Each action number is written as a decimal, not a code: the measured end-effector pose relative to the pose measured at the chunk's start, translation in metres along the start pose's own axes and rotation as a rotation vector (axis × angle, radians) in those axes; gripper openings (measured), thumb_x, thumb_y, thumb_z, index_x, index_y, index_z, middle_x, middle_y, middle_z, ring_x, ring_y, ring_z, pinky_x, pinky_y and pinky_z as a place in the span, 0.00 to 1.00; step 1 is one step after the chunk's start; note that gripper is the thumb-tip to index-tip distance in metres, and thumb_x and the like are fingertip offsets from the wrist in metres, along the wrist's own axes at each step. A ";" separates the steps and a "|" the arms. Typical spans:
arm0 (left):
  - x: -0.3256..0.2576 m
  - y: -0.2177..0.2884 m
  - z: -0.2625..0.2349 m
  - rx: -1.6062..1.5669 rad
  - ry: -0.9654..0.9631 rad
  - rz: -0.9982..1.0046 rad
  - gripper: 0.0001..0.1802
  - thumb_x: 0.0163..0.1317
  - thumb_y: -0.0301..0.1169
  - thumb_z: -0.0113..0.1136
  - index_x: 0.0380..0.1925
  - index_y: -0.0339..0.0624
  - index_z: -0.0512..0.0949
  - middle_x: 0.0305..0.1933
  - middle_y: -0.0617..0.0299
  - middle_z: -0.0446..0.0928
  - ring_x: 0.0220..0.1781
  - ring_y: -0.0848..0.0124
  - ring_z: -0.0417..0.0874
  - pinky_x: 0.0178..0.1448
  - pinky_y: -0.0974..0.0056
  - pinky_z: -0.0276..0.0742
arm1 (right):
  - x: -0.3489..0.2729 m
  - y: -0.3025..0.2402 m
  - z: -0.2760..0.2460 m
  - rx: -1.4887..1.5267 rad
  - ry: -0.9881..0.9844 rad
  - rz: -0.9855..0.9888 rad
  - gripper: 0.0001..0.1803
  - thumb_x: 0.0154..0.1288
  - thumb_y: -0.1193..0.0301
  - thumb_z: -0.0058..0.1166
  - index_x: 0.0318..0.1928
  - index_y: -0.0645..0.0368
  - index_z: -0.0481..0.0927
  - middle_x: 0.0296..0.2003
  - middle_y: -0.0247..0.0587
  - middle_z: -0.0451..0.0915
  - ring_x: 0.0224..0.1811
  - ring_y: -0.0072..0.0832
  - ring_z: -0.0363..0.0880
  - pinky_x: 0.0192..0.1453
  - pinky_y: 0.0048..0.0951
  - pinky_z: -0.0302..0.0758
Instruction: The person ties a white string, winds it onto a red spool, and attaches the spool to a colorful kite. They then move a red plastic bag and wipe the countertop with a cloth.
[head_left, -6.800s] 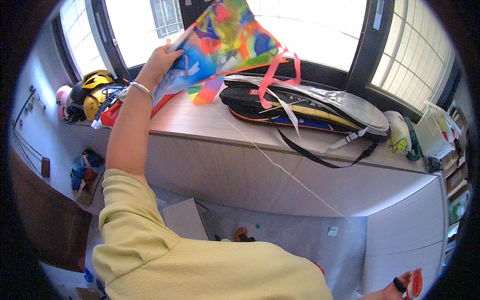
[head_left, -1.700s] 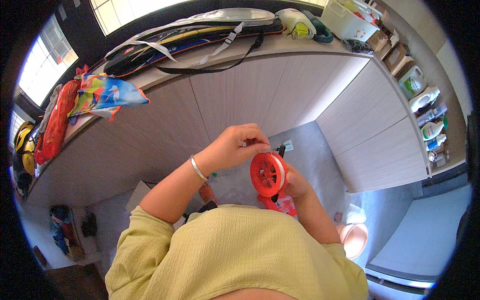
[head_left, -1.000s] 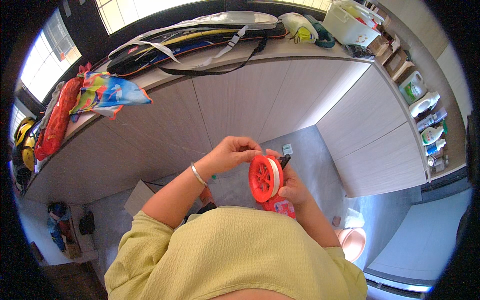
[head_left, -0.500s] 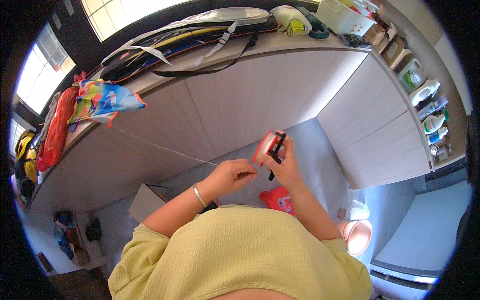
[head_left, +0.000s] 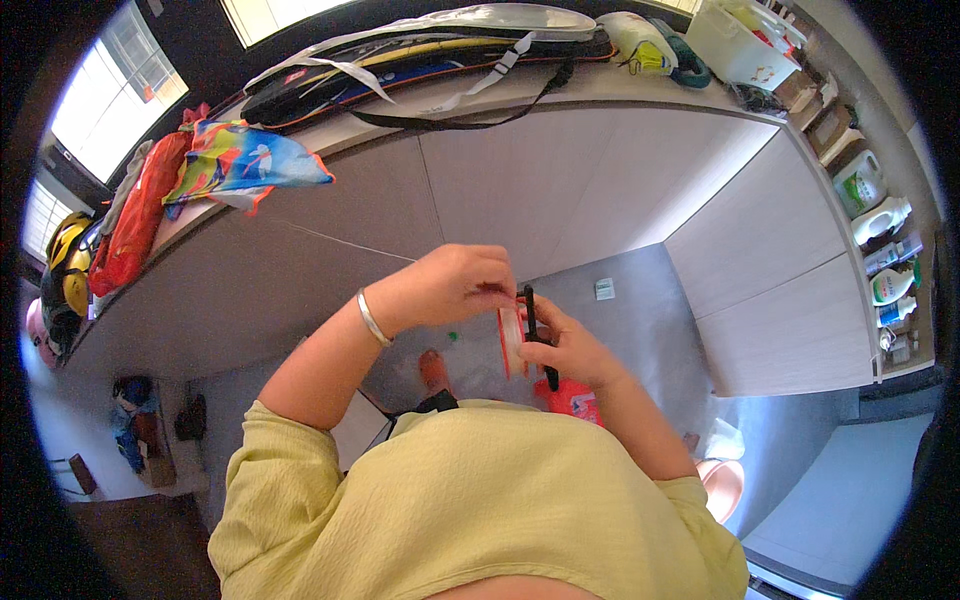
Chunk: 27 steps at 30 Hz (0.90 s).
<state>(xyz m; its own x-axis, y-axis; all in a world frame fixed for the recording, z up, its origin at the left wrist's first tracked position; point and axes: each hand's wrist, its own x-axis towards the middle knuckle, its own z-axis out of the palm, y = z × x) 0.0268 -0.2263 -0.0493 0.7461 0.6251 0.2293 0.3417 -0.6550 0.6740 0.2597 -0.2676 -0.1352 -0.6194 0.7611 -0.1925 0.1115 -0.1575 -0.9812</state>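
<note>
My right hand [head_left: 572, 348] grips a line reel [head_left: 511, 340] with red rims, a pale wound core and a black handle. My left hand [head_left: 455, 284], a silver bangle at its wrist, is closed with fingertips together just above the reel's rim. A thin white string [head_left: 345, 241] runs from the left hand up toward a colourful fabric piece [head_left: 250, 165] with orange edging, perhaps a kite, draped over the counter edge. The fingers hide where the string passes through the left hand.
Along the counter lie a long black bag [head_left: 430, 85] with straps and a red bundle [head_left: 145, 225]. A white bin [head_left: 740, 50] and several bottles [head_left: 880, 220] stand at the right. On the floor are a red packet [head_left: 570, 399] and a pink tub [head_left: 722, 485].
My left hand has risen and moved right, over the reel. The reel in my right hand has turned more upright and sits slightly lower. The view has shifted.
</note>
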 end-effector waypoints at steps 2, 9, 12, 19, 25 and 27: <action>-0.004 -0.007 -0.005 -0.085 0.055 -0.006 0.04 0.57 0.25 0.61 0.31 0.37 0.77 0.32 0.55 0.75 0.35 0.59 0.79 0.39 0.61 0.75 | 0.000 -0.009 0.002 0.111 -0.071 0.040 0.42 0.57 0.55 0.63 0.68 0.50 0.58 0.49 0.33 0.72 0.42 0.22 0.72 0.35 0.24 0.72; -0.012 -0.021 -0.001 -0.169 0.170 -0.043 0.04 0.60 0.25 0.60 0.33 0.35 0.78 0.33 0.59 0.76 0.35 0.69 0.78 0.39 0.66 0.74 | 0.005 -0.016 0.005 0.241 -0.139 0.018 0.41 0.60 0.52 0.58 0.68 0.51 0.57 0.49 0.32 0.72 0.41 0.20 0.72 0.32 0.22 0.71; -0.015 -0.022 0.002 -0.184 0.204 -0.052 0.04 0.60 0.25 0.60 0.33 0.35 0.78 0.33 0.60 0.76 0.35 0.71 0.77 0.39 0.67 0.73 | 0.004 -0.017 0.006 0.242 -0.136 0.000 0.40 0.60 0.52 0.57 0.68 0.52 0.58 0.49 0.32 0.73 0.42 0.20 0.72 0.32 0.21 0.71; -0.017 -0.024 0.004 -0.281 0.229 -0.144 0.04 0.61 0.25 0.60 0.32 0.36 0.76 0.33 0.64 0.74 0.37 0.76 0.74 0.40 0.71 0.71 | 0.003 -0.021 0.008 0.229 -0.084 0.026 0.35 0.63 0.55 0.55 0.66 0.53 0.61 0.48 0.32 0.74 0.44 0.19 0.71 0.34 0.21 0.71; -0.023 -0.027 0.012 -0.323 0.232 -0.180 0.03 0.62 0.25 0.60 0.32 0.37 0.76 0.33 0.66 0.74 0.36 0.79 0.72 0.39 0.72 0.70 | 0.001 -0.023 0.007 0.261 -0.088 0.014 0.33 0.64 0.56 0.55 0.66 0.54 0.62 0.46 0.31 0.74 0.42 0.18 0.71 0.33 0.20 0.71; -0.021 -0.022 0.010 -0.354 0.241 -0.205 0.03 0.62 0.25 0.60 0.32 0.37 0.76 0.33 0.66 0.73 0.36 0.80 0.72 0.39 0.73 0.70 | 0.001 -0.020 0.007 0.260 -0.116 0.038 0.34 0.63 0.56 0.56 0.66 0.54 0.62 0.47 0.31 0.74 0.42 0.18 0.71 0.33 0.20 0.71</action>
<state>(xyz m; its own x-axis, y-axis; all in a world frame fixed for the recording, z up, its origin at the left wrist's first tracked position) 0.0092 -0.2298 -0.0758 0.5155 0.8344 0.1948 0.2208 -0.3491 0.9107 0.2515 -0.2679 -0.1156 -0.7049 0.6771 -0.2113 -0.0575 -0.3515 -0.9344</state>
